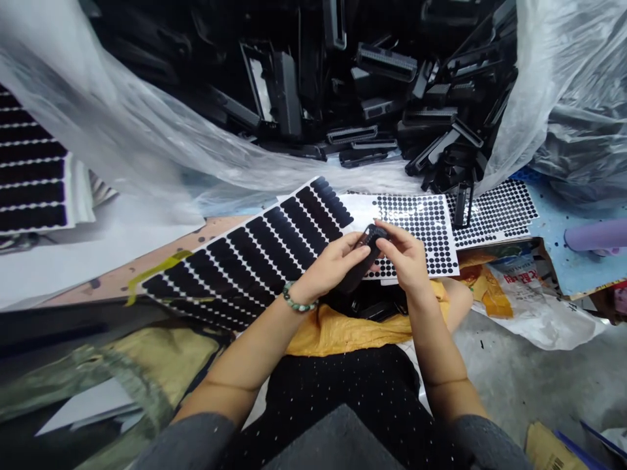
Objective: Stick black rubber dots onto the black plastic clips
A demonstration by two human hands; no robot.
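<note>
A small black plastic part point(360, 264) is held up between my two hands above my lap. My left hand point(333, 262), with a beaded bracelet at the wrist, grips its side. My right hand point(405, 256) has thumb and fingers closed at its upper end; whether a sticker is between them is hidden. Behind my left hand lies a sheet of black strip-shaped stickers point(240, 261). A white sheet of small black round stickers point(416, 225) lies behind my right hand. More black parts point(379, 307) rest on a yellow cloth point(337, 333) over my lap.
A heap of black plastic parts point(386, 62) lies at the back inside clear plastic sheeting point(161, 137). Another dotted sheet point(499, 212) is to the right, near a purple cylinder point(595, 235). A box with a printed bag point(514, 281) sits below the table edge.
</note>
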